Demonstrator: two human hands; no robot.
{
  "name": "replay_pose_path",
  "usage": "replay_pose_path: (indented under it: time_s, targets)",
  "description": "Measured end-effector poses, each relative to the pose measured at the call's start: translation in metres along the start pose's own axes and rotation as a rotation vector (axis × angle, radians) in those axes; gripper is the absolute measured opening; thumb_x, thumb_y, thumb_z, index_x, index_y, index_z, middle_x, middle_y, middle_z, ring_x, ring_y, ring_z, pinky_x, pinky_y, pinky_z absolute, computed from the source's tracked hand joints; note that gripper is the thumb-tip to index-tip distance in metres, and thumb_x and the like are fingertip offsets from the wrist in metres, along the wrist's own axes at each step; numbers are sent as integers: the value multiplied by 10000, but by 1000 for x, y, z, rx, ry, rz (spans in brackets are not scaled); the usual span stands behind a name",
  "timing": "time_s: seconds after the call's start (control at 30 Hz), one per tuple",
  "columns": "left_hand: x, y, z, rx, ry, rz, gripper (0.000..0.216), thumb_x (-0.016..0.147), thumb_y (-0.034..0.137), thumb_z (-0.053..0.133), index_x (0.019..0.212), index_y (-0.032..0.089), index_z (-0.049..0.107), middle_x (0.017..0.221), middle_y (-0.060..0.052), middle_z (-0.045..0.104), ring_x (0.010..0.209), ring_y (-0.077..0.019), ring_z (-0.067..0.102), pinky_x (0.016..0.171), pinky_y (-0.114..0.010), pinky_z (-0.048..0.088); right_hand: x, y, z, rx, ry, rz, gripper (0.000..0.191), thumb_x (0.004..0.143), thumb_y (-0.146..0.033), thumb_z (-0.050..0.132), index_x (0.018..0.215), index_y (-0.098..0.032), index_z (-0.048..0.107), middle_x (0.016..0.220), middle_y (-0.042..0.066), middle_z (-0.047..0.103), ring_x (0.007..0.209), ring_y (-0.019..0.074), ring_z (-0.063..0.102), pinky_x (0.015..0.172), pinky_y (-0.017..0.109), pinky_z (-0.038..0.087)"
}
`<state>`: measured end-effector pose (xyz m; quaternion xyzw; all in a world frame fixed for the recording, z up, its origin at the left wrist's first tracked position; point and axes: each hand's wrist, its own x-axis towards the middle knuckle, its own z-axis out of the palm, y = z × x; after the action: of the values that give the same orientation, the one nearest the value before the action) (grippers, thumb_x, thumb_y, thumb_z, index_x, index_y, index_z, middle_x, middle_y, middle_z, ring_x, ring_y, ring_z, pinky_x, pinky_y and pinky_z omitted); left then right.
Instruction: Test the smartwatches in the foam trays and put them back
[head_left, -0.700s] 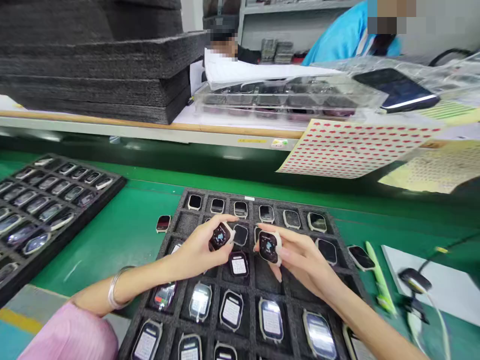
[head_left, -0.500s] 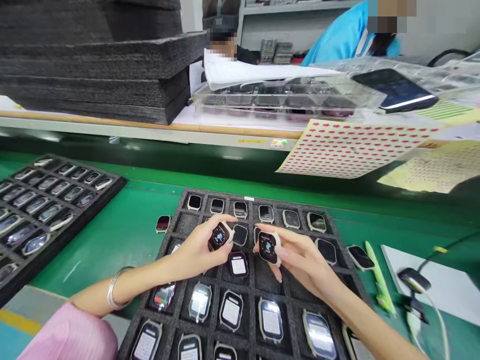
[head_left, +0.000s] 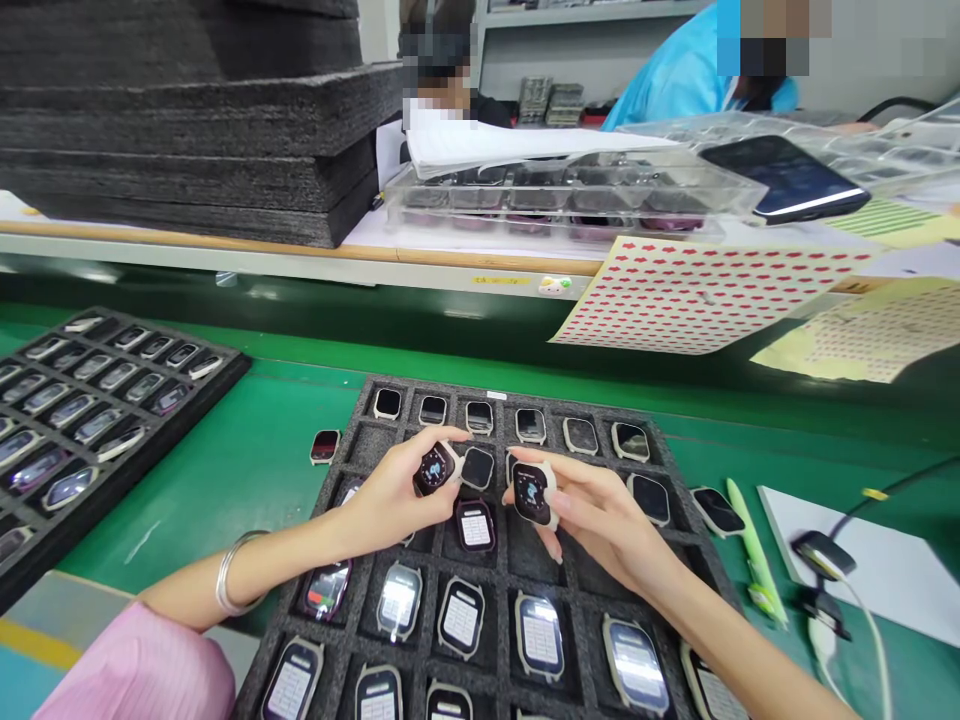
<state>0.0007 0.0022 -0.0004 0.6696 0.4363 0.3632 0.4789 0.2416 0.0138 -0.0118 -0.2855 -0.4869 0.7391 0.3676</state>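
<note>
Between the thumb and fingers of my left hand [head_left: 397,490] is a strapless smartwatch [head_left: 436,468], its lit screen tilted up. My right hand [head_left: 600,510] pinches a second smartwatch [head_left: 532,492] by its pale case, with a similar blue figure on its dark screen. Both are held above a black foam tray [head_left: 504,590] divided into compartments. Many compartments hold smartwatches; some near ones, such as this watch [head_left: 461,617], show white lit screens, while those in the far row look dark. My hands and forearms hide part of the tray.
Left of the tray lies a single watch [head_left: 325,447], with another full foam tray [head_left: 97,410] beyond. To the right are a watch [head_left: 718,511], a green pen-like tool [head_left: 756,560] and a cabled device [head_left: 823,553]. A shelf [head_left: 450,262] carries stacked foam [head_left: 187,150]. Two people sit behind.
Both hands keep hold of their smartwatches in almost the same place. The whole view has shifted very slightly; no watch has been put down or picked up.
</note>
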Motion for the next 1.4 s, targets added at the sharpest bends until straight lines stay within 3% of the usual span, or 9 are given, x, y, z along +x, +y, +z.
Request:
replay_pose_path:
  time_s: [0.2,0.3,0.47,0.63,1.03,1.2,1.3,1.4]
  targets:
    - [4,-8,3,-330,-91,-153,498,793,196,617,1257,191,433,931,-26,561,783,-151,557,653,-257,489,1,0,2,89,-12,111,423,904,-304,617,1301,-178,544,1048,138,674,645,147,624,520,234,501]
    - [6,-7,3,-481,-129,-228,478,779,182,602,1229,175,441,963,-54,604,827,-171,592,696,-298,519,2,3,1,75,-7,143,392,893,-303,626,1259,-180,560,985,100,670,667,142,621,516,209,496]
    - [5,-3,3,-555,-107,-320,417,774,162,561,1184,151,488,976,-82,678,914,-199,628,786,-339,527,3,8,2,-34,86,132,513,860,-291,646,1334,-169,490,976,109,684,590,145,640,433,200,480]
    - [5,-4,4,-546,-121,-324,408,767,158,550,1170,138,492,999,-87,688,929,-198,635,814,-350,534,1,10,4,-86,118,117,494,858,-268,637,1320,-154,504,996,132,702,603,186,689,440,229,502]
    - [4,-4,6,-516,-154,-322,313,802,183,575,1110,165,519,920,-55,676,832,-188,659,812,-377,519,-2,9,8,-135,156,78,464,852,-268,656,1288,-162,536,991,126,715,580,176,671,437,248,489]
    - [4,-12,8,-469,-137,-264,441,750,179,672,1147,182,480,946,-42,635,887,-182,617,830,-343,480,-3,8,10,-138,100,55,513,883,-279,634,1360,-183,473,964,103,698,664,186,670,485,259,525]
    - [4,-17,9,-356,-77,-202,413,752,176,669,1131,181,504,863,-6,581,803,-155,569,753,-293,467,-2,6,11,-88,48,30,455,896,-293,622,1328,-202,516,947,87,684,726,194,661,528,278,543]
    - [2,-17,8,-271,-99,-205,356,790,176,609,1135,177,519,791,16,530,665,-124,501,621,-253,436,-2,5,9,-78,36,26,354,872,-297,665,1206,-189,611,852,65,681,671,177,648,534,276,532]
